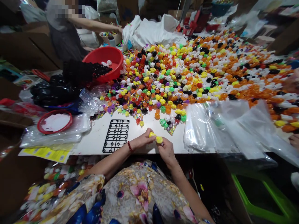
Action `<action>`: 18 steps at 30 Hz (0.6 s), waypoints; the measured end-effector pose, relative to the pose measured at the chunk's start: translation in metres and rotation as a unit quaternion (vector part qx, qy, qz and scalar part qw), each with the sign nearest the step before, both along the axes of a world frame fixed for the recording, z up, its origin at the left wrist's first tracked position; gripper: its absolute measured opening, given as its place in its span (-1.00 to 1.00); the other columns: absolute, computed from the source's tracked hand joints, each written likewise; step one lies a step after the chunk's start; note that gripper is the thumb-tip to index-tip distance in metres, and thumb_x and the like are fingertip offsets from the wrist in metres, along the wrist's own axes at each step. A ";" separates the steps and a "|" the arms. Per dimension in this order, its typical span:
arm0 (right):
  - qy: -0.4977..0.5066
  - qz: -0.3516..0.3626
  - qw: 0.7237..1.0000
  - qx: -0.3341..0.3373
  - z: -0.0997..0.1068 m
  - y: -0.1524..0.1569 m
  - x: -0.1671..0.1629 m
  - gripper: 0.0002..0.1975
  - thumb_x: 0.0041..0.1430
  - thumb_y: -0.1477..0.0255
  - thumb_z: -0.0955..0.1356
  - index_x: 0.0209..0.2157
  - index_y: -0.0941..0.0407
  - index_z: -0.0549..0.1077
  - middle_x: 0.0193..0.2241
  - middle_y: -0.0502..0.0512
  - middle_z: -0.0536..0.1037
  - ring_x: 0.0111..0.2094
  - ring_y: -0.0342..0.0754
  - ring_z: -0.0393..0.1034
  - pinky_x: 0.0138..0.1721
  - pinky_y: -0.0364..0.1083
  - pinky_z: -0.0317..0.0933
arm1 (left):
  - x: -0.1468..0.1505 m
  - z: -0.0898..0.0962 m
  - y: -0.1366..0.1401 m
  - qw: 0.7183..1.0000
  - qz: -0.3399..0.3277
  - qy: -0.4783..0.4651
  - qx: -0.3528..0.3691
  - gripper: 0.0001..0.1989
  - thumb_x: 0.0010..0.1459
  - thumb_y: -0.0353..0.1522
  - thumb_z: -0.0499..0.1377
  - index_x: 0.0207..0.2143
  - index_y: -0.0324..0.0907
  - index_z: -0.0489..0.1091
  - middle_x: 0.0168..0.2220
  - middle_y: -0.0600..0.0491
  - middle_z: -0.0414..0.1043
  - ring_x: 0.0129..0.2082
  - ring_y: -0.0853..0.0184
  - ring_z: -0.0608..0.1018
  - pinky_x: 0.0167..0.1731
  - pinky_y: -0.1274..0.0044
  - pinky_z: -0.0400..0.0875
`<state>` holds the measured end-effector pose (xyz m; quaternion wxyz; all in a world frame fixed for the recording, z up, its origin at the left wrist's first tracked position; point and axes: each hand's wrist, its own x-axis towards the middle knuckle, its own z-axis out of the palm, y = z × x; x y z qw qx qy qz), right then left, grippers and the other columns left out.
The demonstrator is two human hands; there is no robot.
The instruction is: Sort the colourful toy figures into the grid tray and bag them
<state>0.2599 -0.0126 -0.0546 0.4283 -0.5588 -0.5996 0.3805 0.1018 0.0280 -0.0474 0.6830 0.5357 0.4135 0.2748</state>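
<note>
Over the table's front edge, my left hand is closed on a small yellow plastic piece. My right hand pinches another yellow plastic piece right beside it; whether the two pieces touch I cannot tell. Just beyond my hands lies a small bunch of thin patterned sticks with coloured heads, green, white and black among them. To the left of my left hand, a black plastic grid rests flat on the white tabletop.
A large heap of coloured plastic pieces covers the table's far side. Clear plastic bags lie at right. At left are a red basin, a red basket and black bags. Another person stands behind the basin.
</note>
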 end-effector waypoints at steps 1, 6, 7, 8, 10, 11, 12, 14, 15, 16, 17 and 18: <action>-0.002 0.006 1.000 -0.005 -0.003 0.001 0.000 -0.80 0.06 0.35 0.29 -0.47 0.10 0.53 -0.54 0.03 0.52 -0.49 -0.06 0.33 -0.42 -0.12 0.22 | 0.001 0.000 -0.001 1.000 0.005 0.007 -0.005 -0.51 0.04 0.04 0.24 -0.30 -0.11 0.14 -0.50 0.24 0.24 -0.54 0.47 0.28 -0.53 0.61 0.13; -0.046 -0.034 0.998 0.029 -0.014 0.019 0.026 -0.69 0.15 0.31 0.28 -0.19 0.11 0.58 -0.34 0.13 0.59 -0.35 0.04 0.43 -0.28 -0.02 0.33 | -0.002 0.008 0.005 0.988 0.077 0.128 0.041 -0.71 0.26 -0.09 0.03 -0.20 -0.12 0.18 -0.50 0.16 0.29 -0.49 0.35 0.37 -0.41 0.52 0.26; -0.081 -0.061 0.993 0.056 -0.015 0.024 0.035 -0.67 0.17 0.33 0.27 -0.12 0.12 0.56 -0.28 0.17 0.59 -0.29 0.07 0.43 -0.21 0.03 0.34 | -0.005 0.009 0.009 0.976 0.114 0.166 0.079 -0.77 0.27 -0.16 0.02 -0.17 -0.12 0.20 -0.48 0.13 0.30 -0.45 0.32 0.39 -0.35 0.49 0.29; -0.124 -0.090 0.984 0.088 -0.016 0.030 0.043 -0.64 0.18 0.36 0.26 -0.05 0.12 0.54 -0.21 0.21 0.58 -0.22 0.11 0.43 -0.14 0.08 0.33 | -0.009 0.010 0.014 0.959 0.150 0.205 0.124 -0.83 0.26 -0.24 0.04 -0.16 -0.12 0.23 -0.44 0.09 0.31 -0.39 0.28 0.41 -0.28 0.46 0.31; -0.214 -0.136 0.955 0.155 -0.018 0.039 0.055 -0.58 0.17 0.44 0.25 0.04 0.14 0.49 -0.08 0.29 0.53 -0.05 0.18 0.37 0.01 0.19 0.26 | -0.017 0.008 0.025 0.919 0.190 0.274 0.211 -0.87 0.16 -0.40 0.09 -0.20 -0.12 0.28 -0.33 0.02 0.33 -0.26 0.22 0.42 -0.14 0.41 0.31; -0.249 -0.143 0.939 0.187 -0.020 0.042 0.057 -0.55 0.15 0.49 0.25 0.08 0.13 0.47 -0.02 0.31 0.50 0.02 0.20 0.33 0.07 0.22 0.22 | -0.020 0.007 0.031 0.904 0.185 0.299 0.245 -0.85 0.10 -0.45 0.12 -0.23 -0.12 0.29 -0.28 -0.02 0.33 -0.19 0.18 0.40 -0.07 0.39 0.29; -0.272 -0.136 0.928 0.214 -0.023 0.043 0.055 -0.52 0.14 0.53 0.24 0.11 0.13 0.45 0.02 0.31 0.47 0.07 0.21 0.29 0.12 0.23 0.18 | -0.023 0.005 0.036 0.893 0.168 0.317 0.271 -0.83 0.05 -0.49 0.14 -0.28 -0.12 0.30 -0.23 -0.05 0.33 -0.13 0.15 0.38 -0.02 0.36 0.27; -0.283 -0.090 0.921 0.253 -0.030 0.044 0.042 -0.45 0.13 0.59 0.21 0.17 0.11 0.40 0.07 0.29 0.45 0.13 0.19 0.26 0.17 0.24 0.15 | -0.025 0.001 0.046 0.884 0.131 0.339 0.295 -0.84 -0.01 -0.54 0.14 -0.38 -0.13 0.29 -0.19 -0.10 0.32 -0.08 0.09 0.35 0.03 0.32 0.23; -0.277 -0.057 0.922 0.263 -0.034 0.043 0.032 -0.41 0.12 0.62 0.21 0.20 0.11 0.36 0.09 0.27 0.45 0.15 0.17 0.25 0.19 0.24 0.15 | -0.025 0.000 0.049 0.884 0.122 0.340 0.298 -0.84 -0.02 -0.55 0.13 -0.42 -0.13 0.27 -0.20 -0.11 0.32 -0.07 0.08 0.35 0.04 0.31 0.22; -0.268 -0.023 0.926 0.265 -0.038 0.042 0.021 -0.36 0.09 0.65 0.20 0.23 0.10 0.33 0.11 0.26 0.44 0.17 0.16 0.24 0.21 0.24 0.14 | -0.024 -0.001 0.051 0.885 0.120 0.335 0.299 -0.83 -0.03 -0.56 0.12 -0.46 -0.13 0.25 -0.22 -0.11 0.31 -0.07 0.07 0.35 0.05 0.30 0.21; -0.261 0.012 0.930 0.259 -0.042 0.041 0.010 -0.30 0.06 0.67 0.21 0.26 0.10 0.28 0.15 0.25 0.41 0.20 0.16 0.21 0.23 0.24 0.12 | -0.022 -0.001 0.053 0.886 0.123 0.330 0.301 -0.83 -0.02 -0.56 0.11 -0.47 -0.13 0.24 -0.24 -0.11 0.31 -0.09 0.08 0.35 0.05 0.30 0.21; -0.254 0.044 0.933 0.250 -0.046 0.041 0.000 -0.25 0.02 0.69 0.21 0.29 0.10 0.23 0.19 0.24 0.38 0.24 0.16 0.18 0.26 0.24 0.10 | -0.021 -0.002 0.053 0.887 0.127 0.324 0.303 -0.84 -0.01 -0.56 0.11 -0.47 -0.12 0.24 -0.27 -0.09 0.30 -0.12 0.10 0.36 0.04 0.30 0.22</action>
